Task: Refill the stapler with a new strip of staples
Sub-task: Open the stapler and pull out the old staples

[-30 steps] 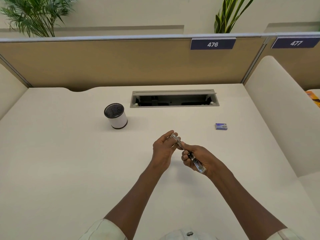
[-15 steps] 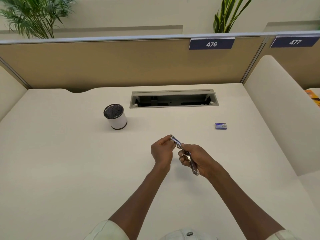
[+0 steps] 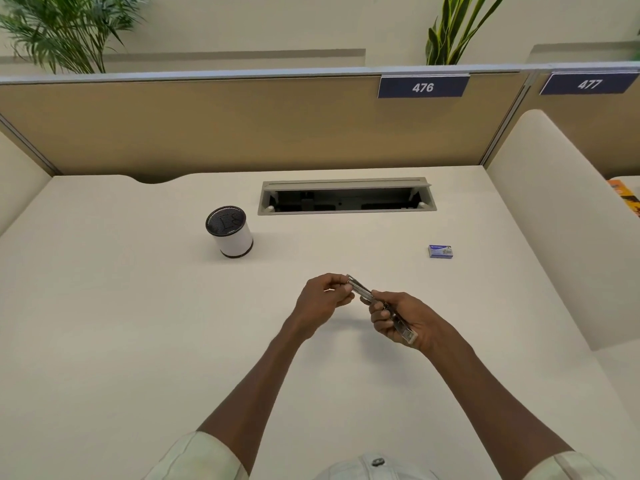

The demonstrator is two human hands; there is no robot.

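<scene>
Bare forearms, pale cream short sleeves (image 3: 201,455), light cap brim with a small button (image 3: 377,461)

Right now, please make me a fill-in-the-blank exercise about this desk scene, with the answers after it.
1. Both hands hold the ____ above the desk.
2. The right hand grips its near end; the left hand pinches its ____ end.
3. The small blue box lies on the desk to the ____ of the hands.
4. The nameplate straight ahead reads ____.

Answers: stapler; far; right; 476
</scene>
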